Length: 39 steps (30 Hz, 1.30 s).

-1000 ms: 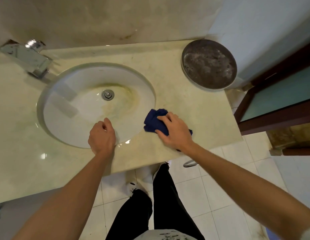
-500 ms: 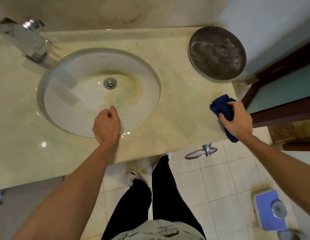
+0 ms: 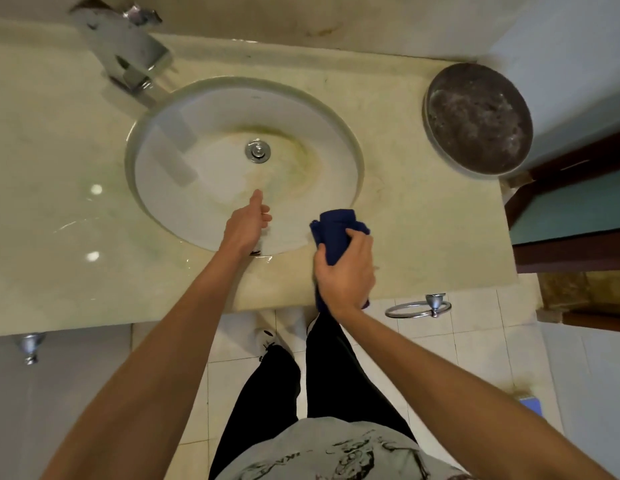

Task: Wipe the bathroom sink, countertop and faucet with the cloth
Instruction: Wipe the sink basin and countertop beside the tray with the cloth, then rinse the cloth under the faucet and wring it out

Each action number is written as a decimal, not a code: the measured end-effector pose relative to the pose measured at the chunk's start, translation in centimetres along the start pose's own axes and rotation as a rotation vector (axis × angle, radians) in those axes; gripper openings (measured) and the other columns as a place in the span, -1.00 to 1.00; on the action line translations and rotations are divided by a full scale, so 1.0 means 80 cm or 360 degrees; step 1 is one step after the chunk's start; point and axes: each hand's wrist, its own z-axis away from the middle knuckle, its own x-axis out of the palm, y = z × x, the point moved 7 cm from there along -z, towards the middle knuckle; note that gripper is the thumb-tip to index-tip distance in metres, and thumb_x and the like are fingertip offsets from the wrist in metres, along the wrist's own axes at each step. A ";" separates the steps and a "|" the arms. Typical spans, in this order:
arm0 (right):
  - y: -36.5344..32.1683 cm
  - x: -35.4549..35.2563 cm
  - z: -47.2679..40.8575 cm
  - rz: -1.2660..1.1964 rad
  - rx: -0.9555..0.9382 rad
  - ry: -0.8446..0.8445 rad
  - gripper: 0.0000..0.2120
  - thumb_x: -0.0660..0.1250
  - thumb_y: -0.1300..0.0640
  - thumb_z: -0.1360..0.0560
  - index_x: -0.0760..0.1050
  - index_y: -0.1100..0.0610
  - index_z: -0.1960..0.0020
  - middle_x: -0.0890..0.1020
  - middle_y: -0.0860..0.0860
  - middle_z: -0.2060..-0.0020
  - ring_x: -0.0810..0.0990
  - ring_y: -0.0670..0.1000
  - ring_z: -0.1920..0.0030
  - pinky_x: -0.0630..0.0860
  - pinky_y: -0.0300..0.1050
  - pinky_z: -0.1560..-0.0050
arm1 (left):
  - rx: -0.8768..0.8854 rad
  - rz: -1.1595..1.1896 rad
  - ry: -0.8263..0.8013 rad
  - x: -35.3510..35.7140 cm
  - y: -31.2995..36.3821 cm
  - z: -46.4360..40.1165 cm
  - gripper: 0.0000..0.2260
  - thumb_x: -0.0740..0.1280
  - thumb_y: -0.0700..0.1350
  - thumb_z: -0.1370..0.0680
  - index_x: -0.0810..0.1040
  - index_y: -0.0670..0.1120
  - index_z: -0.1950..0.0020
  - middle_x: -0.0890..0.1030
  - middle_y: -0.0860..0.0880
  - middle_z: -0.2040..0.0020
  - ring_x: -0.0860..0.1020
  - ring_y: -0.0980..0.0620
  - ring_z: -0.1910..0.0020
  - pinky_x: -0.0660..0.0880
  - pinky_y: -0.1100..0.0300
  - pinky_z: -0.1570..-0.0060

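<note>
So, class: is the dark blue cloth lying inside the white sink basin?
No, the right hand grips the dark blue cloth over the basin's front rim.

The desk [image 3: 405, 216] at the middle looks like shiny, smooth stone. The sink [image 3: 211, 188] is glossy white. The tap [image 3: 128, 57], upper left, is shiny metal. The cloth [image 3: 336, 233] is soft and blue. The floor [image 3: 457, 358] has smooth tiles.

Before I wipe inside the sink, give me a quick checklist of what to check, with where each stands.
1. Cloth gripped by right hand: ok.
2. Cloth near the sink rim: ok.
3. Left hand out of the wiping path: not ok, it hangs over the basin's near edge.
4. Drain uncovered: ok.
5. Basin clean: not ok, yellowish stain beside the drain.
6. Cloth damp: cannot tell.
</note>
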 end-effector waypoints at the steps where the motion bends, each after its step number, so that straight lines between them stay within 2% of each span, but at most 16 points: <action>1: -0.018 0.013 0.012 -0.0026 -0.0015 -0.0008 -0.54 0.37 -0.10 -0.50 0.39 0.08 -0.30 0.48 -0.01 -0.17 0.58 0.08 -0.08 0.43 -0.07 0.11 | 0.0015 -0.0136 -0.0075 -0.001 0.002 0.002 -0.49 0.06 0.29 -0.68 0.64 -0.04 -0.05 0.70 -0.04 -0.07 0.62 0.00 0.04 0.52 0.01 -0.16; 2: -0.035 0.026 0.024 -0.0056 -0.0032 -0.0020 -0.53 0.38 -0.10 -0.49 0.40 0.07 -0.30 0.48 -0.02 -0.17 0.58 0.07 -0.07 0.47 -0.06 0.11 | 0.0023 -0.0281 -0.0155 -0.002 0.004 0.005 -0.46 0.03 0.32 -0.67 0.64 -0.04 -0.09 0.70 -0.05 -0.13 0.62 -0.01 -0.03 0.48 0.04 -0.14; 4: -0.071 0.052 0.045 -0.0134 -0.0084 -0.0039 -0.53 0.39 -0.09 -0.47 0.41 0.06 -0.30 0.50 -0.04 -0.15 0.58 0.05 -0.05 0.54 -0.02 0.10 | 0.0031 -0.0555 -0.0264 -0.009 0.004 0.005 -0.37 -0.02 0.37 -0.66 0.64 -0.06 -0.20 0.67 -0.06 -0.21 0.59 -0.10 -0.21 0.44 -0.01 -0.29; 6: -0.108 0.077 0.056 -0.0230 -0.0085 -0.0112 -0.54 0.38 -0.07 -0.45 0.41 0.03 -0.30 0.51 -0.07 -0.14 0.59 0.04 -0.03 0.57 0.03 0.09 | 0.0048 -0.0648 -0.0273 -0.024 0.008 0.001 -0.34 0.01 0.38 -0.65 0.62 -0.09 -0.27 0.63 -0.11 -0.24 0.57 -0.13 -0.26 0.41 -0.06 -0.39; 8: -0.145 0.107 0.054 -0.0340 0.0038 -0.0268 -0.57 0.39 0.03 -0.42 0.36 -0.03 -0.25 0.51 -0.07 -0.12 0.62 0.08 -0.01 0.59 0.10 0.05 | 0.0191 -0.0502 -0.0212 -0.047 0.021 -0.004 -0.44 0.18 0.38 -0.59 0.64 -0.08 -0.13 0.66 -0.08 -0.11 0.62 -0.05 -0.10 0.49 -0.05 -0.31; 10: -0.186 0.131 0.046 -0.0490 0.0066 -0.0391 -0.62 0.40 0.13 -0.41 0.34 0.03 -0.17 0.51 -0.02 -0.07 0.62 0.15 0.04 0.58 0.17 0.06 | 0.0341 -0.0277 -0.0097 -0.077 0.045 -0.003 -0.56 0.42 0.29 -0.46 0.59 -0.09 0.04 0.63 -0.04 0.11 0.58 0.03 0.14 0.56 0.04 -0.08; 13: -0.239 0.136 0.030 -0.0735 -0.0174 -0.0501 -0.67 0.44 0.15 -0.42 0.38 0.10 -0.10 0.48 -0.02 -0.01 0.60 0.10 0.11 0.58 0.15 0.10 | 0.0427 -0.0095 0.0118 -0.125 0.084 0.015 -0.79 0.53 0.04 -0.48 0.59 -0.05 0.13 0.64 -0.09 0.11 0.61 0.00 0.14 0.57 0.06 0.01; 16: -0.254 0.107 0.004 -0.0952 -0.0414 -0.0666 -0.68 0.49 0.10 -0.45 0.48 0.11 -0.12 0.46 -0.05 0.04 0.50 -0.07 0.21 0.54 -0.10 0.12 | 0.0499 0.0085 0.0144 -0.145 0.110 0.026 -0.72 0.58 0.03 -0.44 0.68 -0.11 -0.01 0.73 -0.08 0.05 0.71 0.00 0.06 0.64 0.03 -0.03; 18: -0.244 0.079 -0.021 -0.1033 -0.0532 -0.0672 -0.69 0.51 0.12 -0.42 0.53 0.10 -0.13 0.49 -0.04 0.08 0.47 -0.08 0.26 0.53 -0.14 0.13 | 0.0515 0.0190 0.0139 -0.137 0.117 0.033 -0.63 0.61 -0.04 -0.43 0.68 -0.15 -0.17 0.75 -0.05 0.00 0.72 0.05 0.03 0.63 0.16 0.03; 20: -0.223 0.057 -0.049 -0.1063 -0.0560 -0.0640 -0.66 0.51 0.15 -0.39 0.54 0.06 -0.14 0.54 -0.03 0.02 0.53 -0.06 0.19 0.57 -0.09 0.07 | 0.0524 0.0258 0.0125 -0.114 0.120 0.040 -0.64 0.61 -0.17 -0.43 0.67 -0.19 -0.19 0.75 -0.06 0.01 0.72 0.09 0.07 0.61 0.25 0.08; 23: -0.189 0.044 -0.088 -0.0980 -0.0490 -0.0755 -0.47 0.58 0.09 -0.40 0.44 0.00 -0.29 0.51 -0.06 -0.19 0.54 -0.11 -0.02 0.49 -0.34 0.02 | 0.0511 0.0286 0.0177 -0.080 0.122 0.039 -0.70 0.62 -0.24 -0.40 0.68 -0.11 -0.09 0.75 -0.01 0.05 0.71 0.11 0.09 0.64 0.20 0.03; 25: -0.175 0.043 -0.113 -0.0927 -0.0463 -0.0899 -0.42 0.57 0.09 -0.43 0.39 -0.10 -0.34 0.49 -0.09 -0.23 0.52 -0.19 -0.09 0.46 -0.41 -0.03 | 0.0467 0.0362 0.0226 -0.064 0.120 0.030 -0.70 0.63 -0.22 -0.38 0.68 -0.07 -0.07 0.75 0.00 0.05 0.72 0.08 0.06 0.64 0.18 0.05; 29: -0.180 0.049 -0.172 -0.0862 -0.0422 -0.0885 -0.59 0.45 0.16 -0.53 0.51 0.02 -0.36 0.60 -0.11 -0.14 0.57 -0.18 -0.07 0.54 -0.18 -0.11 | 0.0368 0.0508 0.0354 -0.052 0.122 0.005 -0.69 0.57 -0.25 -0.43 0.64 -0.18 -0.14 0.73 -0.02 0.04 0.69 0.04 0.05 0.58 0.20 0.10; 33: -0.253 0.072 -0.237 -0.0855 -0.0459 -0.0811 -0.72 0.35 0.12 -0.59 0.62 0.09 -0.28 0.69 -0.06 -0.02 0.65 -0.10 0.01 0.61 -0.04 -0.15 | 0.0271 0.0658 0.0505 -0.072 0.128 -0.028 -0.68 0.48 -0.28 -0.49 0.58 -0.27 -0.22 0.68 -0.08 -0.02 0.67 0.03 -0.01 0.56 0.20 0.06; 37: -0.367 0.095 -0.270 -0.0836 -0.0787 -0.0790 -0.72 0.36 0.07 -0.61 0.64 0.11 -0.28 0.73 -0.01 -0.05 0.67 -0.08 0.02 0.61 -0.05 -0.17 | 0.0274 0.0744 0.0617 -0.099 0.132 -0.057 -0.74 0.46 -0.28 -0.50 0.58 -0.14 -0.17 0.68 -0.09 -0.10 0.65 -0.04 -0.14 0.57 0.10 -0.11; 39: -0.418 0.112 -0.271 -0.0769 -0.0971 -0.0865 -0.68 0.36 0.03 -0.62 0.62 0.12 -0.32 0.73 -0.01 -0.07 0.68 -0.07 0.03 0.61 -0.07 -0.15 | 0.0301 0.0782 0.0665 -0.111 0.134 -0.070 -0.64 0.47 -0.30 -0.49 0.58 -0.08 -0.25 0.69 -0.04 -0.15 0.65 -0.01 -0.14 0.59 0.07 -0.15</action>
